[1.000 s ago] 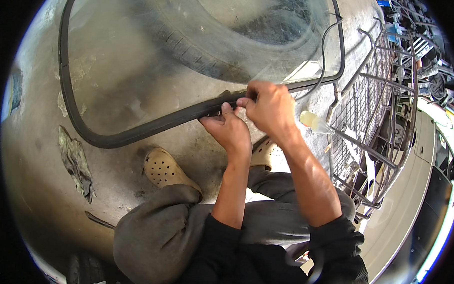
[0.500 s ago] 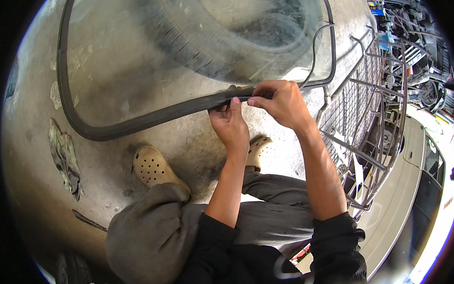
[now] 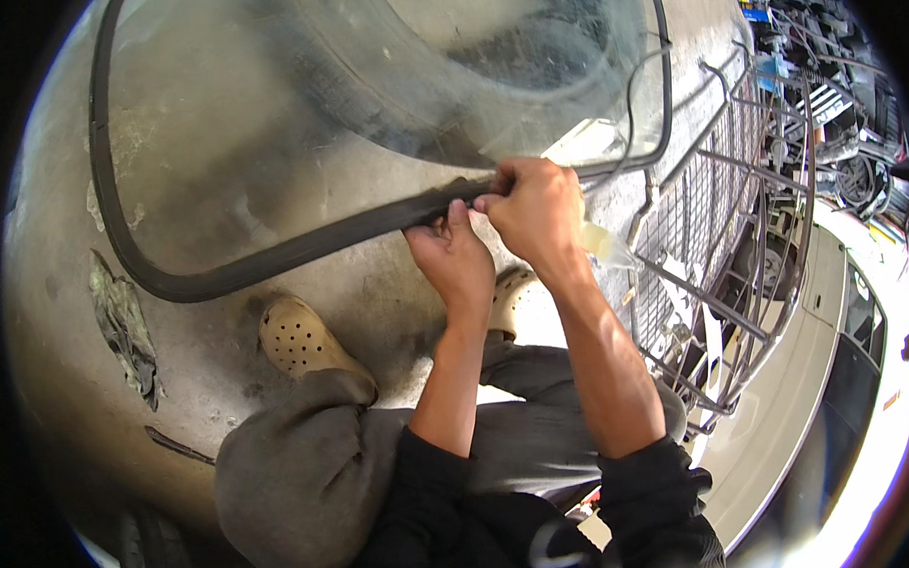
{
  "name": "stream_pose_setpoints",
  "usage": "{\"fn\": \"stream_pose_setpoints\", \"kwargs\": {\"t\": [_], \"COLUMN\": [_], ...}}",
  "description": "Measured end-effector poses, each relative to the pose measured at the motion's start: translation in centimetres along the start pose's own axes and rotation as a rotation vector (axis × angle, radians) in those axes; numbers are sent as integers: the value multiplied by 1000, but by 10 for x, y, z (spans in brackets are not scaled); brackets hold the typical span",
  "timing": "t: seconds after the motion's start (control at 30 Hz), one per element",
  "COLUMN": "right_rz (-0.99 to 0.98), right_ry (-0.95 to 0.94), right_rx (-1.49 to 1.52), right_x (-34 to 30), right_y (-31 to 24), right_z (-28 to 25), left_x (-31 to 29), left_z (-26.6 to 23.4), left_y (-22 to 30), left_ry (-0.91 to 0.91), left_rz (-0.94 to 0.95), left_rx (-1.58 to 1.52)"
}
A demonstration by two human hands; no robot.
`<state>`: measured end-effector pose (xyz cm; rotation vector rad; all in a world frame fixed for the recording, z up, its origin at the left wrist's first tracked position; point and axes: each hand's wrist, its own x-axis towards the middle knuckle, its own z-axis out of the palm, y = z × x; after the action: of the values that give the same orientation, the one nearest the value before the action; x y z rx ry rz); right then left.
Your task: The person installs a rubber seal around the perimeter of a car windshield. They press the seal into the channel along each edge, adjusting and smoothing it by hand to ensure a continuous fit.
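The left hand (image 3: 454,259) grips a black rubber seal (image 3: 313,247), its thumb laid on top and its fingers curled underneath. Just beside that thumb, the right hand (image 3: 537,211) pinches the same seal between thumb and bent forefinger; its other fingers are folded in, and the exact spot where the fingertips meet is partly hidden.

The seal borders a large, clear glass pane (image 3: 241,181) with rounded corners, which fills the upper half of the view, and both hands work at its near edge, right of the middle. Through the glass a tyre (image 3: 363,92) shows. A thin black cord (image 3: 631,108) crosses the right side of the pane, curving down toward the right hand.

Below, the person's knees, in grey trousers (image 3: 291,480), are bent, with two beige perforated clogs (image 3: 301,337) on the concrete floor (image 3: 217,377). To the left lie a crumpled, stained cloth (image 3: 126,331) and a thin dark strip (image 3: 178,446).

Just right of the right wrist is a pale yellowish bottle (image 3: 607,246). Beyond it stands a metal rack with wire mesh (image 3: 707,193), and farther right, a pale vehicle (image 3: 801,397).
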<state>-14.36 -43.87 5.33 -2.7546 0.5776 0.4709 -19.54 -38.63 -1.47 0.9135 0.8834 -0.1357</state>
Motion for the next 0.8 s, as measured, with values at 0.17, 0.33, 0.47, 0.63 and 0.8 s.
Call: {"fn": "stream_pose_setpoints", "kwargs": {"t": [0.17, 0.33, 0.47, 0.63, 0.8], "right_rz": [-153, -165, -182, -140, -27], "right_ry": [-31, -223, -140, -44, 68], "right_rx": [182, 308, 90, 9, 139], "right_x": [6, 11, 9, -2, -4], "right_y": [29, 47, 21, 16, 21], "right_z": [1, -17, -16, -5, 10], "left_x": [10, -2, 8, 5, 3], "left_z": [0, 5, -6, -2, 9], "left_y": [-9, -3, -25, -25, -22], "left_ry": [-15, -16, -313, -219, -62], "left_rz": [116, 36, 150, 61, 24], "left_rx": [-28, -178, -213, -137, -10]}}
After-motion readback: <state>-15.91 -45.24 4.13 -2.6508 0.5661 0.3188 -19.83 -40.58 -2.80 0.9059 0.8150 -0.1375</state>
